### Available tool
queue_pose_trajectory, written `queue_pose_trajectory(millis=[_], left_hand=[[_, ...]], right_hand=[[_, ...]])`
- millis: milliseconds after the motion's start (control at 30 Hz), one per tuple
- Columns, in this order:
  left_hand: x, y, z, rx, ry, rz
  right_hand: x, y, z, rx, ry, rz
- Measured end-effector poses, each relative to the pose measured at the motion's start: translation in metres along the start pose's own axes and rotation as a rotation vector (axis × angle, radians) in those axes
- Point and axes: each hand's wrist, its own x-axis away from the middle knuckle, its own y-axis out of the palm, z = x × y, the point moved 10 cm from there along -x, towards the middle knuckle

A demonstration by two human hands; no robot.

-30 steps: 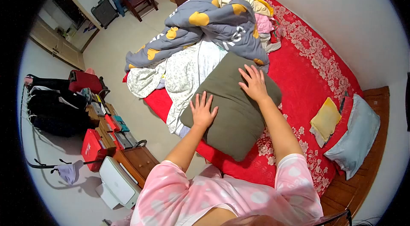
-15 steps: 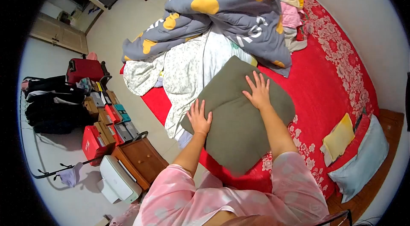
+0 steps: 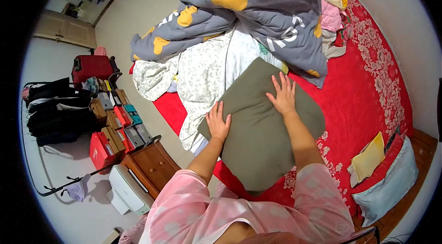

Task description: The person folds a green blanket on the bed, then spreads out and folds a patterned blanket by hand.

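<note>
A dark olive-green cushion (image 3: 253, 138), shaped with lobes and creased across its middle, lies on the red flowered bedspread (image 3: 350, 92). My left hand (image 3: 218, 122) rests flat on its left side, fingers spread and pointing away from me. On the upper right part of the cushion lies my right hand (image 3: 282, 95), palm down with the fingers apart. Just past the cushion's left edge is a white sheet with a leaf pattern (image 3: 201, 76). A grey quilt with yellow hearts (image 3: 276, 18) is heaped beyond the cushion.
On the right of the bed are a light blue pillow (image 3: 389, 182) and a small yellow cushion (image 3: 368, 156). To the left stand a wooden cabinet (image 3: 154, 165), a white printer (image 3: 130, 188), stacked shoe boxes (image 3: 113, 135), a red suitcase (image 3: 93, 70) and a clothes rack with dark clothes (image 3: 60, 115).
My view has shifted slightly closer to the bed. Both hands stay on the cushion, with the right one a little farther right in view. The cushion's creases look slightly different.
</note>
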Motion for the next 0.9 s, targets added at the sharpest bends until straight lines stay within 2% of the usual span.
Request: queue_pose_trajectory(millis=[133, 233, 433, 467, 533, 600, 667, 700, 767, 833, 867, 900], left_hand=[[-0.012, 0.012, -0.011, 0.093, -0.054, -0.078], [-0.032, 0.020, -0.016, 0.206, -0.111, -0.283], [-0.032, 0.033, 0.004, 0.718, -0.086, -0.803], [-0.024, 0.024, 0.023, 0.847, -0.037, -0.925], [-0.010, 0.033, 0.022, 0.742, -0.020, -1.033], [0.000, 0.037, 0.026, 0.689, -0.008, -1.148], [0.000, 0.050, 0.021, 0.689, 0.014, -1.208], [-0.001, 0.057, 0.020, 0.687, 0.027, -1.240], [0.003, 0.062, 0.022, 0.676, 0.029, -1.371], [0.007, 0.051, 0.029, 0.673, -0.022, -1.455], [0.005, 0.048, 0.029, 0.679, -0.034, -1.423], [0.004, 0.057, 0.024, 0.686, -0.044, -1.435]], right_hand=[[0.001, -0.002, -0.001, 0.026, 0.003, 0.009], [0.000, -0.006, -0.002, 0.068, 0.016, 0.002], [0.032, -0.060, -0.017, 0.046, 0.062, 0.047], [0.050, -0.077, -0.016, 0.060, 0.122, 0.063], [0.100, -0.107, -0.017, 0.086, 0.254, 0.102], [0.165, -0.126, -0.001, 0.151, 0.489, 0.067], [0.257, -0.116, 0.040, -0.078, 0.842, 0.164], [0.306, -0.089, 0.061, -0.358, 0.992, 0.217], [0.362, -0.038, 0.078, -0.693, 1.142, 0.163], [0.386, -0.021, 0.063, -0.775, 1.368, -0.035], [0.389, -0.016, 0.055, -0.881, 1.473, -0.070], [0.388, -0.008, 0.060, -0.916, 1.474, -0.065]])
